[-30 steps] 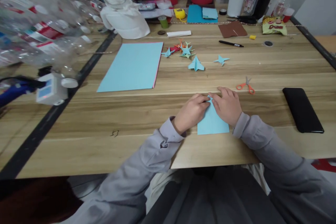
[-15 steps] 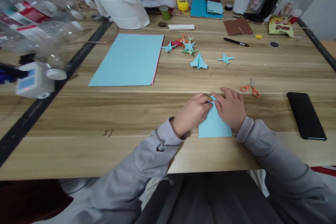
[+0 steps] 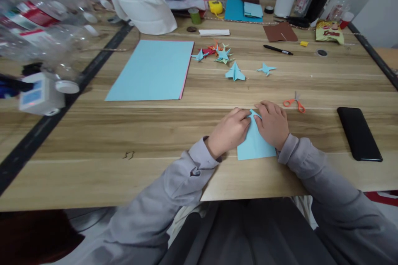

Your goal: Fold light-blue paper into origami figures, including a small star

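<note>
A sheet of light-blue paper (image 3: 255, 145) lies flat on the table close to the front edge, its top coming to a point. My left hand (image 3: 229, 131) is closed, with thumb and fingertips pinching the paper's upper left edge. From the other side, my right hand (image 3: 273, 124) grips the upper right edge, thumb on the paper and fingers bent around its tip. The fingers hide part of the folded edges. Small scissors with orange handles (image 3: 289, 102) lie just beyond my right hand.
Folded blue paper planes (image 3: 235, 72) and a pile of small coloured ones (image 3: 222, 54) lie farther back. A stack of large blue sheets (image 3: 152, 70) is at left, a black phone (image 3: 359, 132) at right, plastic bottles (image 3: 40, 16) at far left. A black pen (image 3: 278, 49) lies behind.
The top of the paper now shows a clearer point, and its lower edge is slightly tilted. My right hand's fingers have drawn in a little toward the tip; my left hand has barely moved.
</note>
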Demonstrator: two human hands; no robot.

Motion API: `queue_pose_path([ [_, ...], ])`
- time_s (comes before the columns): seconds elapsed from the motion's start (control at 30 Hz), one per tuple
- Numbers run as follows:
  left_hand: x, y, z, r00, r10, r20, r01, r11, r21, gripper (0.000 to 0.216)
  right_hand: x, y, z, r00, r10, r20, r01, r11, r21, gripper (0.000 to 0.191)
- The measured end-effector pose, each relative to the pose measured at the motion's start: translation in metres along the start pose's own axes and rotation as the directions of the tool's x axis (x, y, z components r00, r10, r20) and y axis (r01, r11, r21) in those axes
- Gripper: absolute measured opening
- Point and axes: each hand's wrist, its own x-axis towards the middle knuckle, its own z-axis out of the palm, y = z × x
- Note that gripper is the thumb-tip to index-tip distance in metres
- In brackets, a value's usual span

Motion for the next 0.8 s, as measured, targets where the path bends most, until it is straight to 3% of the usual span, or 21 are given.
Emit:
queue_pose_path([
  [0.37,0.004,0.013,-0.008,0.982,-0.098,0.16,0.08,0.99,0.115,0.028,-0.001,0.0,0.002,0.999,-0.029,-0.017,0.029,1.0,0.012,0.038],
  [0.8,0.003,0.009,-0.006,0.982,-0.102,0.16,0.098,0.995,0.035,0.027,-0.01,-0.002,-0.004,0.994,-0.11,-0.018,0.108,0.991,-0.073,0.037],
])
